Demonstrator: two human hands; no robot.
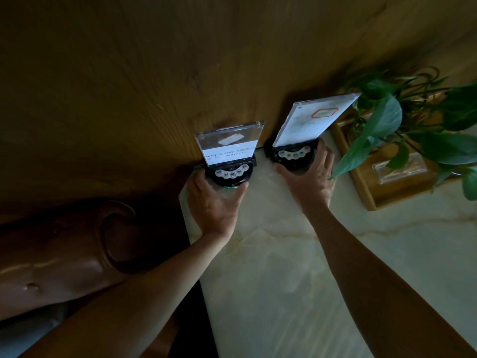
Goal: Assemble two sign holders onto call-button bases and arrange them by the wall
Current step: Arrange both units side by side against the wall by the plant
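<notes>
Two black round call-button bases stand on the pale marble table point(284, 267) against the wooden wall point(154, 73). The left base point(231, 174) carries an upright clear sign holder point(228, 143) with a white WiFi card. My left hand point(214, 202) grips this base from the front and sides. The right base point(294, 157) carries a taller clear sign holder point(313, 120) with a white sheet and a red-framed label, turned to the left. My right hand point(309, 182) wraps around the right base from the front and right.
A wooden tray point(371, 187) with a green leafy plant point(395, 120) and a clear block point(398, 167) sits right of the right sign. A brown padded seat point(64, 254) lies left of the table's edge.
</notes>
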